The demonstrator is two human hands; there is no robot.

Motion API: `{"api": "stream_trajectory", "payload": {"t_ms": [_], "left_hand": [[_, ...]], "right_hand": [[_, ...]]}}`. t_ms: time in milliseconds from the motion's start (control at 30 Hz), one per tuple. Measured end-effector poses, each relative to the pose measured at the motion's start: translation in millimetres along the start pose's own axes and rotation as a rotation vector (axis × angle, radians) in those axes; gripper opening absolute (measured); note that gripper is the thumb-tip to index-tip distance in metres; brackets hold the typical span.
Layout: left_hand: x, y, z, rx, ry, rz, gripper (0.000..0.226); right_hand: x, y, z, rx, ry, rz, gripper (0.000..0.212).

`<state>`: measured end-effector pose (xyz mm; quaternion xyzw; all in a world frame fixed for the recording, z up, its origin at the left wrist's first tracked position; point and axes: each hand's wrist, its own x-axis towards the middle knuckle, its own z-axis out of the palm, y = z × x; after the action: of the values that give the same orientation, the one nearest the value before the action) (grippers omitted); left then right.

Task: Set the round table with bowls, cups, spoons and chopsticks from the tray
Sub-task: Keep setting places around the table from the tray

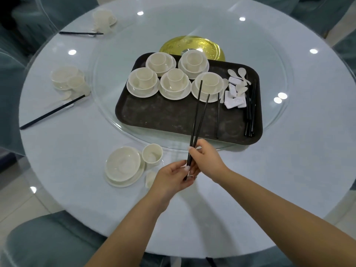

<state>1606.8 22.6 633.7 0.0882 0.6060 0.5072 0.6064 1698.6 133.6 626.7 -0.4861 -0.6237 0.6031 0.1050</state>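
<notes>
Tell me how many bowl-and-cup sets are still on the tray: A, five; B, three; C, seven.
A: the tray carries five stacked sets, two in its back row and three in its front row.

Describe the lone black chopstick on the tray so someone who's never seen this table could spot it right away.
Find the dark rectangular tray on the round glass turntable. Towards its right side one thin black chopstick lies alone on bare tray, between the white bowl sets and the white rests. The other loose chopsticks lie bundled along the right rim.
</notes>
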Motion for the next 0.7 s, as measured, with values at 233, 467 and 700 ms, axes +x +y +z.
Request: {"api": "stream_trajectory", "payload": {"t_ms": [233, 467, 700], "left_hand": [[-18, -17, -29, -0.073, 0.016, -0.009, 0.037], [-27, -29, -48, 0.064, 0.032, -0.006, 0.01], [-33, -43, -66, 0.101, 0.02, -0.058, 0.01]], "right_hand": [[-21, 9, 32, -0.124, 0.016, 0.021, 0.016], [-40, 23, 57, -0.116, -0.043, 0.037, 0.017], [-41, 23, 55, -0.077, -0.021, 0.047, 0.03]]}}
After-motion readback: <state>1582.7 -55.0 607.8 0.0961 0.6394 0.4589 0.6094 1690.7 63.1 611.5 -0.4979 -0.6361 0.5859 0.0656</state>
